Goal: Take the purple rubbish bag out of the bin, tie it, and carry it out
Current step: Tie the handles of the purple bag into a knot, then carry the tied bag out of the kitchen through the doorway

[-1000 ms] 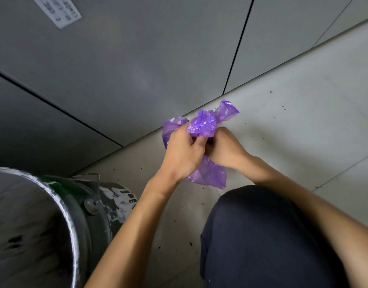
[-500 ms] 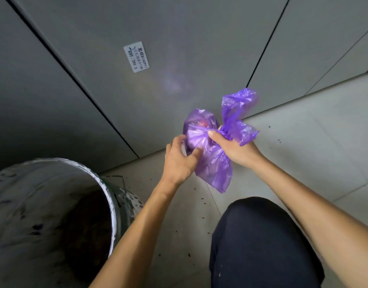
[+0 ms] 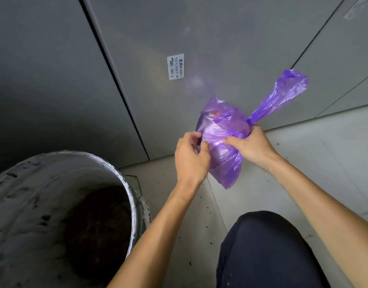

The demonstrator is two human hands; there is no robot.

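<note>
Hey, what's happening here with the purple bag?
A person holds the purple rubbish bag in the air with both hands, beside the grey bin. The right hand grips the gathered neck, with a twisted tail sticking up past it; the left hand pinches the bag's other side. It looks mid-tying, with no finished knot visible.

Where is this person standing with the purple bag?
Probably an indoor hallway or utility corner. Grey wall panels carry a small printed label, the tiled floor is speckled with dirt, and a paint-smeared bucket serves as the bin.
</note>
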